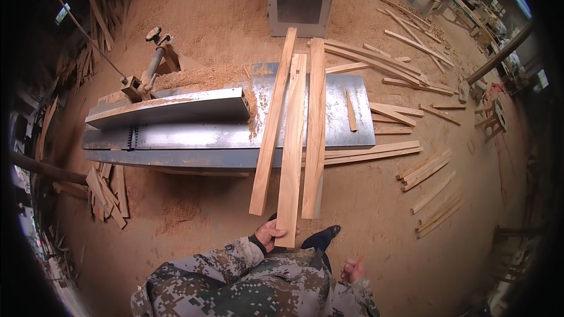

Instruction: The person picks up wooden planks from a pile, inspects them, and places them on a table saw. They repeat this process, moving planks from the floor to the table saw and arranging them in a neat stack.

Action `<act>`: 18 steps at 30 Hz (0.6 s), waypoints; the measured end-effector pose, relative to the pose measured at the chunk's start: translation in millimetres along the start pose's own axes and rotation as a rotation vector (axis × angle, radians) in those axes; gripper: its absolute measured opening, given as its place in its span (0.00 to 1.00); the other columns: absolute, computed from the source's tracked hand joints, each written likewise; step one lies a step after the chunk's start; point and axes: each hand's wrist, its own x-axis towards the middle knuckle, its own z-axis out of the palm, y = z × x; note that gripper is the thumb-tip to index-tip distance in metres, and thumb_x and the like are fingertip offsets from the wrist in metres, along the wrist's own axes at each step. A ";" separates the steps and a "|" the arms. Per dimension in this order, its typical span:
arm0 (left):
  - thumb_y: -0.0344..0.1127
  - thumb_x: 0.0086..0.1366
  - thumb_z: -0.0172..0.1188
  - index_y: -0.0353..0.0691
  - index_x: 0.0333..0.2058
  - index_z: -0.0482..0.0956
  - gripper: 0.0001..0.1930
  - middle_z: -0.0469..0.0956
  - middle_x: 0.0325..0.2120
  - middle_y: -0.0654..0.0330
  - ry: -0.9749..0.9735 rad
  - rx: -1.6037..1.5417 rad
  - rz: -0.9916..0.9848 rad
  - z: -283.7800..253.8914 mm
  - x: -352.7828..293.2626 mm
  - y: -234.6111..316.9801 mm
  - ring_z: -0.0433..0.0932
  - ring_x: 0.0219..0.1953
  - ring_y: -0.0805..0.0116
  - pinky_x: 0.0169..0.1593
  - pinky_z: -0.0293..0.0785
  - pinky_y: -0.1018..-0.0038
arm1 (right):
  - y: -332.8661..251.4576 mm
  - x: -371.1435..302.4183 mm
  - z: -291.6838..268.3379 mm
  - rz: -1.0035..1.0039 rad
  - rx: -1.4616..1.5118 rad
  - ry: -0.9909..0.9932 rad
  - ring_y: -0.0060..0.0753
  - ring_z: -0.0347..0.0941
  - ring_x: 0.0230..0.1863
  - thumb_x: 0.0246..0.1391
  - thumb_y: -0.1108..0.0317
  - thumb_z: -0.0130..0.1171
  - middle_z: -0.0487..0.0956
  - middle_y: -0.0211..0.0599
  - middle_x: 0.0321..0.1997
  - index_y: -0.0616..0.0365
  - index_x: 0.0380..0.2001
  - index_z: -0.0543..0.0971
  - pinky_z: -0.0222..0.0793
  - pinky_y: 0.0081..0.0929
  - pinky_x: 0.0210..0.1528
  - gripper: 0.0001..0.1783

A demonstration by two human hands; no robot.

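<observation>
Camouflage sleeves (258,285) fill the lower edge. Left hand (271,233) is clamped around the near end of the middle plank (292,147), thumb on top. That plank runs away from the grip onto the grey steel machine table (194,135). Two more planks (271,123) (315,126) lie touching either side of it. Right hand (352,270), apart to the right of the grip, pinches a red pencil (359,261). Sawdust (200,211) covers the floor beneath.
</observation>
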 end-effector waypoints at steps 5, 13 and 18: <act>0.43 0.63 0.61 0.30 0.61 0.62 0.34 0.74 0.52 0.40 0.042 -0.178 -0.101 -14.0 -1.5 3.6 0.74 0.55 0.44 0.60 0.70 0.51 | 11.3 7.9 -5.7 -0.006 -0.010 -0.062 0.30 0.72 0.16 0.52 0.73 0.57 0.77 0.39 0.24 0.65 0.53 0.71 0.60 0.25 0.14 0.23; 0.63 0.67 0.44 0.32 0.61 0.63 0.39 0.75 0.47 0.32 0.000 -0.312 -0.212 -27.9 2.7 4.2 0.76 0.48 0.34 0.54 0.72 0.43 | 22.2 8.3 -4.5 -0.022 0.067 -0.033 0.30 0.72 0.17 0.52 0.71 0.60 0.78 0.38 0.25 0.63 0.52 0.73 0.62 0.26 0.15 0.23; 0.48 0.64 0.57 0.29 0.59 0.62 0.33 0.76 0.44 0.36 -0.021 -0.292 -0.213 -11.6 5.3 2.8 0.78 0.44 0.40 0.52 0.75 0.46 | 18.8 5.0 -1.0 -0.049 0.056 -0.007 0.28 0.72 0.18 0.53 0.69 0.61 0.77 0.38 0.25 0.63 0.53 0.72 0.62 0.25 0.15 0.24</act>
